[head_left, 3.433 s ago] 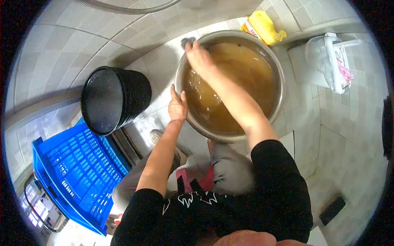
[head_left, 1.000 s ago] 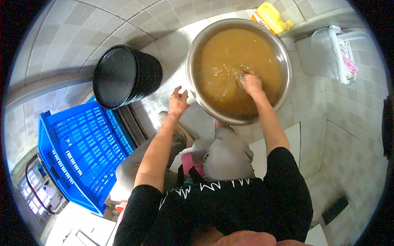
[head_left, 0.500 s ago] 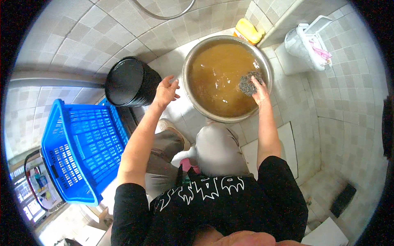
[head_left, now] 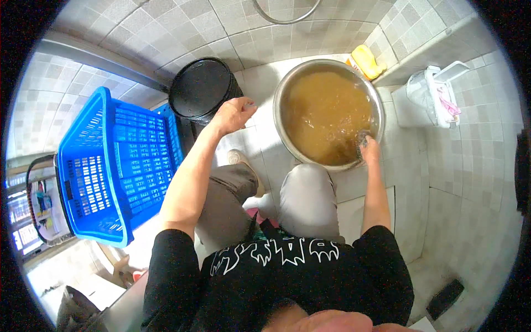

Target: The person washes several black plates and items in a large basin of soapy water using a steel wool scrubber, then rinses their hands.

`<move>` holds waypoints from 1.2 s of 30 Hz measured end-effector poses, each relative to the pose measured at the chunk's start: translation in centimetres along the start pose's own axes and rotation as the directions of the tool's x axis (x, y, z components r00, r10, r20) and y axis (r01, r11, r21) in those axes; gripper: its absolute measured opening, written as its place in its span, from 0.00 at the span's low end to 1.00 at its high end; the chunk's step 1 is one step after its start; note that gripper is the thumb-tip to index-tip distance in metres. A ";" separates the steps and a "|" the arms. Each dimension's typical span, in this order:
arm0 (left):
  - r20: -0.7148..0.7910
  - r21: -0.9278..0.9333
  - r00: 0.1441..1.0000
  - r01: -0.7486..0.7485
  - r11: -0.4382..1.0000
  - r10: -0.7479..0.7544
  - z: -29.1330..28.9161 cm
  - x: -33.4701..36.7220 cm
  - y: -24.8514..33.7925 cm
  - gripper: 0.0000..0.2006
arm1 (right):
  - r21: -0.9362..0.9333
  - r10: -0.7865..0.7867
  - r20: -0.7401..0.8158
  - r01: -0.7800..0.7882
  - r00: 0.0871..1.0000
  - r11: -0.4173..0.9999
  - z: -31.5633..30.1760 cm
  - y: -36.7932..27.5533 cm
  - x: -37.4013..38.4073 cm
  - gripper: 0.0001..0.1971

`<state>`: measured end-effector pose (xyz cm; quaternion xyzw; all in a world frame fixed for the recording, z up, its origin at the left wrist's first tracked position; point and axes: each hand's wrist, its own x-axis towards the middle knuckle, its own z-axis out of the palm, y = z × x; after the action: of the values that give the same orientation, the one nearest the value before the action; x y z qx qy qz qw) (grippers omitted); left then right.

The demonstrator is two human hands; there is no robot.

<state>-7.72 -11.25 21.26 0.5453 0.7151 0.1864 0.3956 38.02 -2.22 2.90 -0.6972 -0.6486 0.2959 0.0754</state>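
A wide metal basin (head_left: pixel 279 119) of cloudy brown water (head_left: pixel 326 110) stands on the tiled floor ahead of my knees. My right hand (head_left: pixel 371 150) reaches over its near right rim, closed on a dark grey scouring pad (head_left: pixel 363 136) that is partly under the water. Several round black pans (head_left: pixel 200 87) are stacked at the left of the basin. Beside that stack hangs my left hand (head_left: pixel 235 115), fingers loosely bent and a little apart, with nothing visible in it.
A blue plastic crate (head_left: pixel 119 221) stands at the left. Behind the basin, a yellow bottle (head_left: pixel 365 60) rests against the wall. A white lidded bin (head_left: pixel 423 102) is to the right. A hose (head_left: pixel 287 21) hangs on the far wall, and a dark brush-like object (head_left: pixel 445 297) lies lower right.
My right hand has brought the scouring pad down from above the water to the basin's near right side, partly under the surface. The fingers of my left hand have drawn closer together. The view has shifted.
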 end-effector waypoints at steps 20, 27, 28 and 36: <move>-0.121 0.319 0.993 0.025 0.948 0.015 -0.4 2.8 -2.7 0.22 | 0.148 -0.270 0.110 0.253 0.957 0.956 -0.1 -23.3 5.7 0.19; -0.112 0.314 0.994 0.026 0.949 0.010 -0.2 2.2 -3.0 0.21 | 0.162 -0.602 0.100 0.584 0.792 0.795 2.9 -28.0 4.4 0.31; -0.111 0.318 0.994 0.031 0.948 0.005 -0.7 1.8 -3.5 0.21 | -0.051 -0.607 0.182 0.624 0.773 0.780 3.3 -27.2 3.0 0.28; -0.103 0.197 0.992 0.086 0.977 -0.067 -1.0 1.3 -3.7 0.19 | -0.227 -0.403 0.339 0.490 0.850 0.842 5.8 -5.5 -5.2 0.09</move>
<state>-10.94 -11.16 18.82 0.5449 0.7689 0.1237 0.3107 30.40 -7.93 2.56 -0.4794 -0.8359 0.2610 -0.0573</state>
